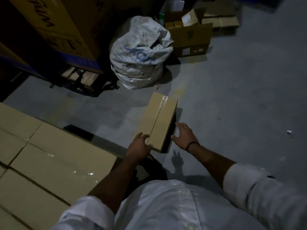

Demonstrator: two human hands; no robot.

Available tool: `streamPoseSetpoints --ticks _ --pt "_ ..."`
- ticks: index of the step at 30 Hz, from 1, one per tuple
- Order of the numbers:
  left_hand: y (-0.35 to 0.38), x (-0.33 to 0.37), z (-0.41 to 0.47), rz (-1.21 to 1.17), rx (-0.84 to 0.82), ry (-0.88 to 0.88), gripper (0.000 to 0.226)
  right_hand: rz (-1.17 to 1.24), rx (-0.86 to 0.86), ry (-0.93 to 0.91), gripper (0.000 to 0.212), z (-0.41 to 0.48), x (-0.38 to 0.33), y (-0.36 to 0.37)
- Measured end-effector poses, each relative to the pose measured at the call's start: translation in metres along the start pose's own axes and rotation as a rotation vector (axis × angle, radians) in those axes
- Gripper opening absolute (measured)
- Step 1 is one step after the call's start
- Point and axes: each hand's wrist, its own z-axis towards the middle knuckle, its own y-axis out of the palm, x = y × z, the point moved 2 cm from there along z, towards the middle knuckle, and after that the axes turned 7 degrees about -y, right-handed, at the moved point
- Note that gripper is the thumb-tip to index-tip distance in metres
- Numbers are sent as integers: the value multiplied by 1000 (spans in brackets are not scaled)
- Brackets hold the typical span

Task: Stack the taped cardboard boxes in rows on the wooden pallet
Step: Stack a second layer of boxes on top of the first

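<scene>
Right now the taped box [157,120] lies flat on the grey floor [232,105], its long side running away from the person, w/ clear tape down the centre seam & over the far end. It sits by itself, apart from the stacked boxes [49,155] at lower left, which are packed in tight rows w/ shiny tape on top; what's under them isn't visible.

The left hand [139,146] grips the near-left corner of the taped box, fingers curled over the top edge & thumb at the near end. The right hand [182,136] is just beside the box's right side, fingers spread wide, holding nothing; can't tell if the fingertips touch the cardboard. There's a black band [192,145] on that wrist, and the white sleeves [257,188] are rolled up both forearms.

Behind the box, near but not touching, stands a crumpled white sack [139,53] w/ blue lettering. To the right of it is an open carton [191,37] w/ smaller cartons inside, w/ flattened cardboard [221,19] beyond. At top left is a big yellow carton [54,22] w/ dark print & a blue base. The light's dim and shadow detail is lost.
</scene>
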Motion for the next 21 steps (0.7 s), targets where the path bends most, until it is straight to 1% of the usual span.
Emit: streamPoseSetpoints --ticks 4,10,13,16,21 --pt "-17 -7 46 36 -36 -12 59 -59 -12 19 77 47 -13 -10" --pt "-56 -11 112 95 -40 31 57 -44 -18 34 76 107 -40 -8" --pt "-67 -11 135 102 -54 13 57 -39 -33 76 75 126 -46 1" --pt "-69 -7 159 118 -84 18 56 -36 -72 101 74 145 -47 11" --pt "-59 -3 201 150 -135 -9 56 -20 -115 179 75 177 -23 25"
